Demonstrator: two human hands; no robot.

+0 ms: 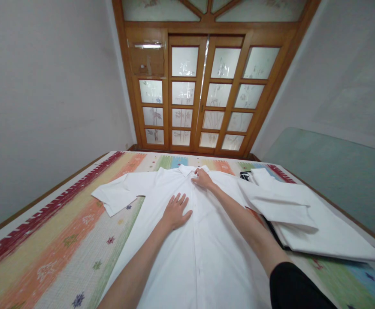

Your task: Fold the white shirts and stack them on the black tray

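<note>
A white button-front shirt lies spread face up, its collar at the far end and its button placket running toward me. My left hand rests flat on the chest left of the placket, fingers spread. Just below the collar, my right hand has its fingers bent and pinched on the shirt fabric near the collar opening. One sleeve stretches out to the left, bent near its end. The other sleeve reaches right, over a folded pile of white cloth.
The white cloth pile sits at the right, with something dark along its near-left edge. Beneath everything is a striped, patterned bed cover. A pale green board leans at the right wall. Wooden glass-paned doors stand beyond.
</note>
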